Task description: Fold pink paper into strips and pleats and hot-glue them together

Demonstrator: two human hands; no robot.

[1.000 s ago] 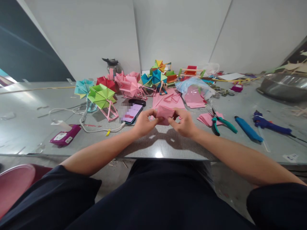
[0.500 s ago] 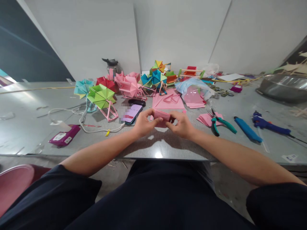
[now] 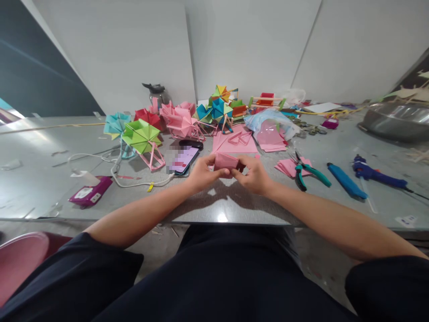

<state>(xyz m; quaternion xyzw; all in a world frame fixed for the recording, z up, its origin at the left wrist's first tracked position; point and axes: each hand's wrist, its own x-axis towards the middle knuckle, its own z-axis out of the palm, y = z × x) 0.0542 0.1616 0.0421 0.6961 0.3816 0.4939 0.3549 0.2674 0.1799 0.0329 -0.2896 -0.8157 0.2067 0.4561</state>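
Between my two hands is a folded piece of pink paper (image 3: 225,162), raised a little over the front of the metal table. My left hand (image 3: 205,171) grips its left side, thumb along the lower edge. On the right side, my right hand (image 3: 252,173) pinches it with thumb and fingers. Just behind lie pink paper sheets (image 3: 228,142) with pink triangular frames (image 3: 240,137) on top. A phone (image 3: 185,160) with a lit screen lies left of my left hand. Right of my right hand, green-handled pliers (image 3: 310,170) rest on folded pink papers (image 3: 284,167).
Several paper wheel models, including a green one (image 3: 142,136) and a pink one (image 3: 181,120), stand at the back left. A blue tool (image 3: 346,180), a glue gun (image 3: 378,173) and a metal bowl (image 3: 395,121) are on the right. A purple power strip (image 3: 90,191) with white cable lies left.
The pink paper has tilted so that more of its broad face shows. My left thumb has shifted slightly lower along it. Both hands keep their hold.
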